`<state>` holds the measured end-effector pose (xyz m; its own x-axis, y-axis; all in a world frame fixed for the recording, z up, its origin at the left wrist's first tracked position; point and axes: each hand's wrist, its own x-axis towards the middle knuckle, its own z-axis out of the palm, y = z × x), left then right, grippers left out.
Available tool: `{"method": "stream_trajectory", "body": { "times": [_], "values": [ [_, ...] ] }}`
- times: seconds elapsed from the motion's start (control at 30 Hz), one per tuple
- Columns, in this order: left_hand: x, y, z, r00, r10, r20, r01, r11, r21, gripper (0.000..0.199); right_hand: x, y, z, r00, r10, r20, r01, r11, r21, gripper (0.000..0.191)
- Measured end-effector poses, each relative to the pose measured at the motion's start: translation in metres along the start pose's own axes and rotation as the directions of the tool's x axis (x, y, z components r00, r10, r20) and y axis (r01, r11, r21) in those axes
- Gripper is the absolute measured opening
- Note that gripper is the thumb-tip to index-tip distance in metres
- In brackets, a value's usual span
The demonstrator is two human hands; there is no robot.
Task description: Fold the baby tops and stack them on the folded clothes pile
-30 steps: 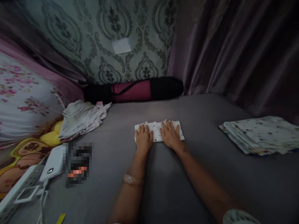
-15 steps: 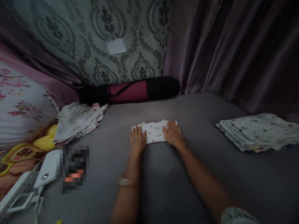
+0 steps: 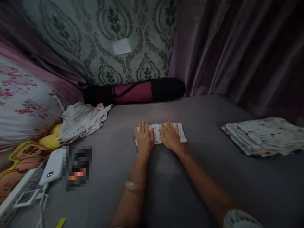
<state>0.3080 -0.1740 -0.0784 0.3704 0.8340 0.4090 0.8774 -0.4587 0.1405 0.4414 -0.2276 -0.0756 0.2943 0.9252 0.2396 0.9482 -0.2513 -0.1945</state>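
Note:
A small white cloth (image 3: 157, 133) with a scattered print lies folded into a flat rectangle on the grey bed sheet (image 3: 118, 177). My left hand (image 3: 144, 136) rests flat on its left end, fingers spread and pointing away from me. Right of the middle, my right hand (image 3: 170, 134) lies flat on the same cloth, also with spread fingers. Both palms hide part of the fabric beneath. The cloth's right end sticks out past my right hand. What kind of garment it is, I cannot tell.
A stack of folded printed cloths (image 3: 263, 134) sits at the right. Crumpled white clothing (image 3: 84, 122) lies at the left, near a power bank (image 3: 53, 166) and a power strip (image 3: 21, 190). Along the wall stretches a black and maroon bag (image 3: 133, 92).
My hands have come closer together on the cloth; the right one has slid inward from the right end, which now shows. The view has shifted slightly.

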Motion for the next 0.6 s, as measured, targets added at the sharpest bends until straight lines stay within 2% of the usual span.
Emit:
{"method": "stream_trajectory", "body": {
  "times": [0.13, 0.37, 0.5, 0.6],
  "values": [
    [-0.001, 0.013, 0.008, 0.988, 0.113, 0.109, -0.108, 0.993, -0.052, 0.053, 0.0, -0.012, 0.005, 0.996, -0.07, 0.055, 0.068, 0.997, 0.029, 0.051],
    [0.0, 0.007, 0.025, 0.953, 0.137, 0.27, -0.128, 0.99, -0.052, 0.049, -0.001, -0.008, 0.013, 0.984, -0.088, 0.157, 0.081, 0.995, 0.049, 0.052],
    [0.001, 0.007, 0.021, 0.948, 0.136, 0.286, -0.128, 0.991, -0.046, 0.048, -0.001, -0.008, 0.012, 0.982, -0.095, 0.162, 0.087, 0.995, 0.053, 0.051],
    [0.0, 0.008, 0.016, 0.965, 0.149, 0.217, -0.144, 0.989, -0.038, 0.048, -0.001, -0.007, 0.01, 0.993, -0.062, 0.105, 0.059, 0.998, 0.029, 0.051]
  ]
}}
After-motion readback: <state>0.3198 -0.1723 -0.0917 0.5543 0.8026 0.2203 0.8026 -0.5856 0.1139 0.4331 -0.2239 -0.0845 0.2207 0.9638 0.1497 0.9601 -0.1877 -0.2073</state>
